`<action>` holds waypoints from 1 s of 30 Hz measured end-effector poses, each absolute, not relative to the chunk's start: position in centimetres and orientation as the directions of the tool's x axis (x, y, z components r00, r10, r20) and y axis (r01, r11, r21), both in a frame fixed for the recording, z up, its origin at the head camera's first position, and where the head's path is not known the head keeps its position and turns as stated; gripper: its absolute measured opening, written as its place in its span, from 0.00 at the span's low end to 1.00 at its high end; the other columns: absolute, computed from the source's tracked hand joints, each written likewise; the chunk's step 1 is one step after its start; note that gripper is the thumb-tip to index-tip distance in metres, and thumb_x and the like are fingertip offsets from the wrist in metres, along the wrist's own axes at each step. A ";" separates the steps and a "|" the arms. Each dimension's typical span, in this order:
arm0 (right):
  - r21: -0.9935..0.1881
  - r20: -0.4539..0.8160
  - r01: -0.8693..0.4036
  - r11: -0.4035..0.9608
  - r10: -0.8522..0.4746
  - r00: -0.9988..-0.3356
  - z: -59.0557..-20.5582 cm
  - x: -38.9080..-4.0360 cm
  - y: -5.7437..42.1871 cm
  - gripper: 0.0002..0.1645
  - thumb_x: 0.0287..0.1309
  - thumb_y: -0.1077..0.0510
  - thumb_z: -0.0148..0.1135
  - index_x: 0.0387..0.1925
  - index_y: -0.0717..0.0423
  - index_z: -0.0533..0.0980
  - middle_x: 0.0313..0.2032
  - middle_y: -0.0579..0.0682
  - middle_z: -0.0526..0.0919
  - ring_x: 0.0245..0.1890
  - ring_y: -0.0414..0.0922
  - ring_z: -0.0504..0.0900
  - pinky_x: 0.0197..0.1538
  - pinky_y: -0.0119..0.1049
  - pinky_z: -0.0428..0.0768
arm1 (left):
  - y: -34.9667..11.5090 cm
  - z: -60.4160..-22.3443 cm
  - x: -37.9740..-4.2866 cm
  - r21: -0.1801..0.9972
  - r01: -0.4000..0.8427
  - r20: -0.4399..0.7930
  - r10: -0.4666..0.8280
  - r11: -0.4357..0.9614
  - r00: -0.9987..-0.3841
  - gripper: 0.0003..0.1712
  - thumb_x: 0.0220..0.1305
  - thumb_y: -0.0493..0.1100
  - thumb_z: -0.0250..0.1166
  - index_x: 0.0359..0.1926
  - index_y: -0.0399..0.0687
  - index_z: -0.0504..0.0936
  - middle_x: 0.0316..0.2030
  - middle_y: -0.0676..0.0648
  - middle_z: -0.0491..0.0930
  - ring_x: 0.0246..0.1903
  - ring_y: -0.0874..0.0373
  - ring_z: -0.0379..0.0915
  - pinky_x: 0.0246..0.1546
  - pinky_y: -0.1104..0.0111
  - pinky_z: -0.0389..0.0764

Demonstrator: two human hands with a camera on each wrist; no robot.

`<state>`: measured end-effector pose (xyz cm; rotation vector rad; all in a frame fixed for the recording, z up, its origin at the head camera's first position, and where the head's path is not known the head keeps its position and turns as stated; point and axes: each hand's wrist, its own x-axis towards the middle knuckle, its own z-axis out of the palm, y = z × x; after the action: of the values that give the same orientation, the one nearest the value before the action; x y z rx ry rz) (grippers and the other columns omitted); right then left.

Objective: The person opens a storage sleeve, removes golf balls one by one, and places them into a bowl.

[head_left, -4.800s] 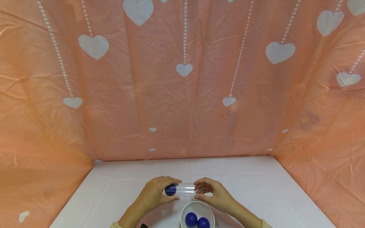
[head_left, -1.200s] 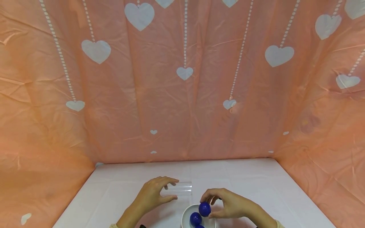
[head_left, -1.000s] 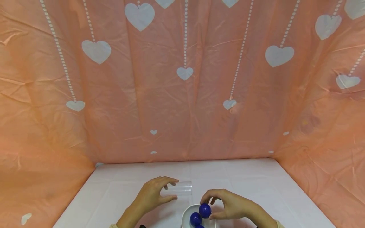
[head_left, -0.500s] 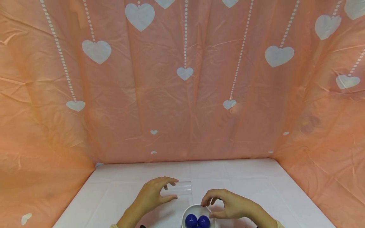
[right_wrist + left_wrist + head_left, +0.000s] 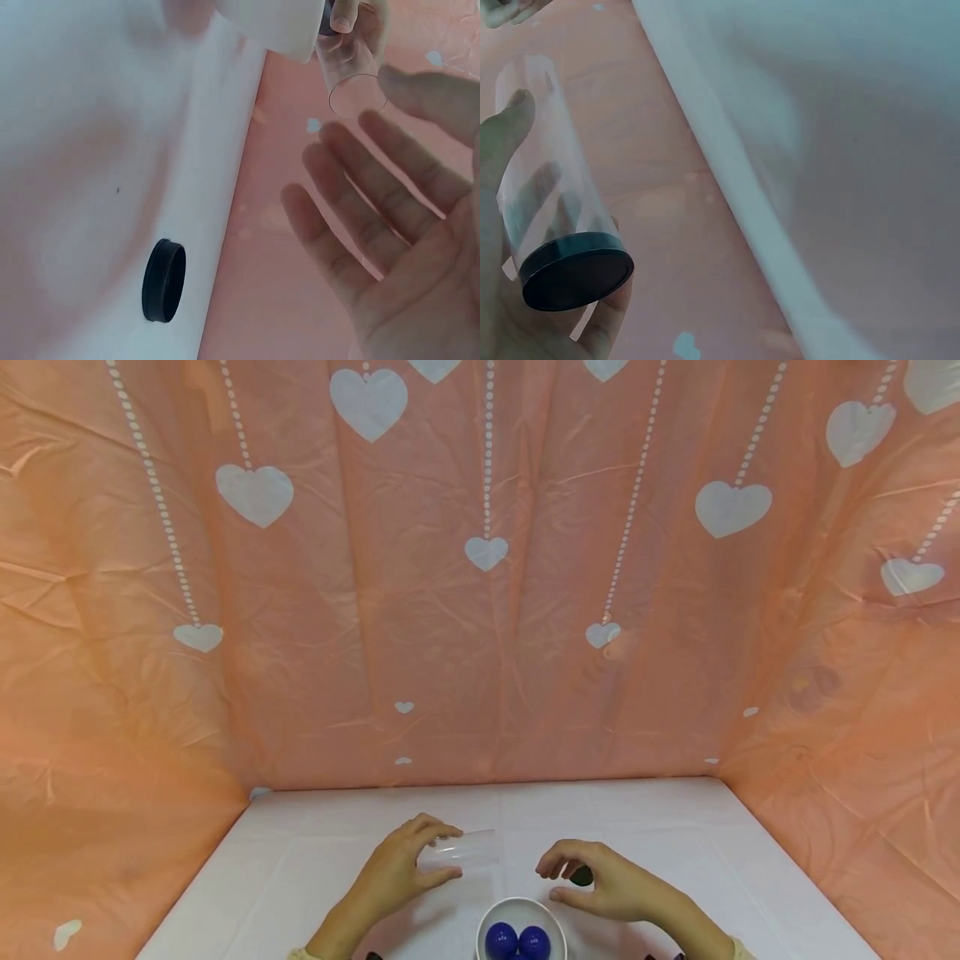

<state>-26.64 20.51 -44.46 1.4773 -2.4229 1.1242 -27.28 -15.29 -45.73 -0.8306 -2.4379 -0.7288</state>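
Note:
My left hand (image 5: 397,867) grips a clear plastic tube (image 5: 478,850), fingers and thumb wrapped round its side. A black cap (image 5: 577,281) closes the tube's end nearest the left palm; the other end is open, and no ball shows inside. My right hand (image 5: 615,883) hovers right of the white bowl (image 5: 521,910), fingers spread and loosely bent with nothing in them. In the bowl sit a blue ball (image 5: 501,940), a second blue ball (image 5: 535,942) and part of a third. A loose black lid (image 5: 163,281) lies on the table under the right hand.
A white cloth (image 5: 637,810) covers the table. Orange sheeting (image 5: 480,677) with white hearts hangs behind it and at both sides. Small dark objects peek out at the bottom edge of the head view, near both forearms.
The ball seen in the tube earlier is out of it. My right hand has let a blue ball go into the bowl and risen slightly. My left hand has tilted the tube a little.

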 end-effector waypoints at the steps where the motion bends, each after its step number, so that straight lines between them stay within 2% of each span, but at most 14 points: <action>1: -0.534 0.439 -0.802 0.267 -0.724 -0.533 -44.5 -26.6 20.6 0.14 0.72 0.59 0.71 0.55 0.45 0.81 0.47 0.44 0.88 0.45 0.39 0.86 0.48 0.40 0.87 | -15.3 -45.8 -27.3 0.333 0.657 0.571 0.410 0.676 -0.711 0.26 0.58 0.53 0.84 0.57 0.60 0.87 0.49 0.63 0.81 0.44 0.62 0.79 0.44 0.62 0.83; 4: -0.520 0.466 -0.806 0.282 -0.697 -0.545 -44.6 -26.7 20.8 0.13 0.71 0.59 0.71 0.54 0.47 0.81 0.46 0.46 0.88 0.44 0.37 0.85 0.48 0.39 0.87 | -15.3 -45.9 -27.3 0.335 0.653 0.568 0.407 0.679 -0.715 0.26 0.58 0.52 0.83 0.57 0.59 0.88 0.47 0.63 0.80 0.45 0.61 0.78 0.46 0.61 0.82; 10: -0.512 0.474 -0.804 0.303 -0.681 -0.558 -44.8 -26.8 21.5 0.13 0.71 0.58 0.72 0.54 0.48 0.81 0.45 0.49 0.88 0.42 0.41 0.86 0.47 0.40 0.86 | -15.3 -45.9 -27.2 0.340 0.641 0.539 0.416 0.688 -0.732 0.25 0.60 0.53 0.82 0.57 0.59 0.87 0.46 0.60 0.82 0.45 0.60 0.78 0.46 0.60 0.81; 21: -0.413 0.538 -0.845 0.339 -0.658 -0.527 -45.3 -27.5 22.8 0.16 0.69 0.62 0.73 0.54 0.48 0.81 0.45 0.47 0.88 0.43 0.45 0.87 0.48 0.42 0.87 | -15.2 -45.7 -27.7 0.314 0.620 0.498 0.431 0.719 -0.752 0.26 0.63 0.58 0.79 0.59 0.59 0.86 0.46 0.61 0.83 0.46 0.62 0.77 0.49 0.58 0.81; 26: -0.398 0.539 -0.837 0.375 -0.643 -0.544 -45.3 -27.5 23.2 0.15 0.69 0.62 0.73 0.53 0.47 0.81 0.45 0.46 0.88 0.45 0.45 0.87 0.50 0.42 0.86 | -15.2 -45.7 -27.8 0.329 0.614 0.492 0.425 0.717 -0.760 0.26 0.62 0.54 0.81 0.58 0.57 0.86 0.46 0.58 0.85 0.46 0.60 0.79 0.49 0.58 0.81; 30: -0.404 0.527 -0.822 0.401 -0.632 -0.568 -45.4 -27.6 23.6 0.14 0.70 0.61 0.72 0.53 0.47 0.81 0.46 0.47 0.88 0.46 0.45 0.87 0.50 0.42 0.85 | -15.2 -45.9 -27.8 0.340 0.606 0.488 0.415 0.719 -0.768 0.26 0.61 0.54 0.81 0.58 0.57 0.86 0.45 0.59 0.86 0.47 0.60 0.79 0.50 0.57 0.82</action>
<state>-27.56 23.60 -45.41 1.2696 -2.3721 0.9318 -27.79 -15.23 -45.87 -0.7900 -2.5461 -0.6943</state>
